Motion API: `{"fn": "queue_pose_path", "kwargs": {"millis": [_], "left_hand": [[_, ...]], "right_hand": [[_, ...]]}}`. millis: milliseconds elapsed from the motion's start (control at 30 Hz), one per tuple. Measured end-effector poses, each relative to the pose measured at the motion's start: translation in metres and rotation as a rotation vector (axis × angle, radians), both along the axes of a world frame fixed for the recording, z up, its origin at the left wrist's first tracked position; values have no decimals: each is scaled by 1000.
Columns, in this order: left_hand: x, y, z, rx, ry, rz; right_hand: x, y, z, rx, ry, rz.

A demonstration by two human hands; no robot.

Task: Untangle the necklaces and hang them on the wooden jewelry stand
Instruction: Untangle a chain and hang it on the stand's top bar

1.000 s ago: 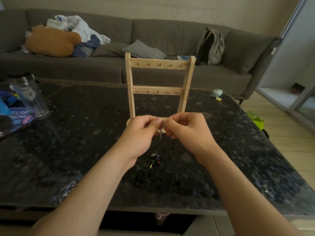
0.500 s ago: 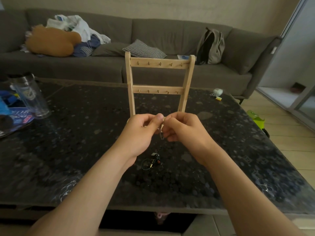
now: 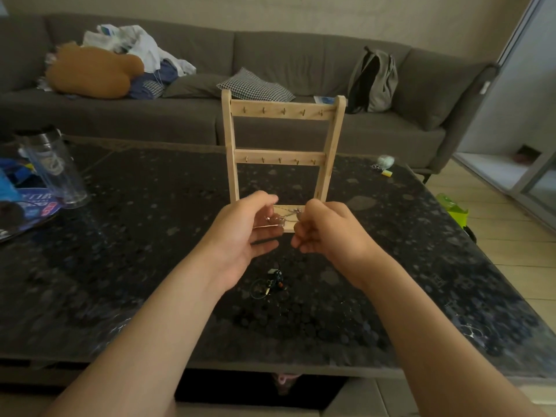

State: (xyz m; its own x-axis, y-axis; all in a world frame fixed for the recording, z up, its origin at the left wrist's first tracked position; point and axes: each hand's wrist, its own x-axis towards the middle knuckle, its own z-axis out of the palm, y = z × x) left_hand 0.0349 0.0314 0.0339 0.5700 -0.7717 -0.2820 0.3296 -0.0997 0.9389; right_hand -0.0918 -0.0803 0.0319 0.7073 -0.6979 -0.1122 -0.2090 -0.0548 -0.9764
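The wooden jewelry stand (image 3: 279,155) stands upright on the dark stone table (image 3: 150,236), its two peg rails bare. In front of its base, my left hand (image 3: 245,228) and my right hand (image 3: 329,233) are raised a little apart. A thin silver necklace (image 3: 285,216) stretches between them. My right hand pinches one end with curled fingers. My left hand, blurred, holds the other end between thumb and fingers. A second necklace (image 3: 270,285), a dark cord with small beads, lies bunched on the table below my hands.
A clear tumbler (image 3: 52,168) and a magazine (image 3: 27,206) sit at the table's left. Small items (image 3: 383,164) lie at the far right corner. A grey sofa (image 3: 301,64) with a backpack (image 3: 373,79) runs behind. A green object (image 3: 452,207) is on the floor at the right.
My hands, pressed together before, have drawn apart, pulling the silver necklace out between them. My left hand's fingers have loosened.
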Motion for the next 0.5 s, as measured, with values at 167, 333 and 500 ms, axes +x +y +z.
{"fn": "queue_pose_path", "kwargs": {"millis": [167, 333, 500], "left_hand": [[-5, -1, 0, -68, 38, -5], [-1, -4, -5, 0, -12, 82], [3, -2, -5, 68, -50, 121]], "right_hand": [[7, 5, -1, 90, 8, 67], [7, 5, -3, 14, -54, 62], [3, 4, -1, 13, -163, -84]]}}
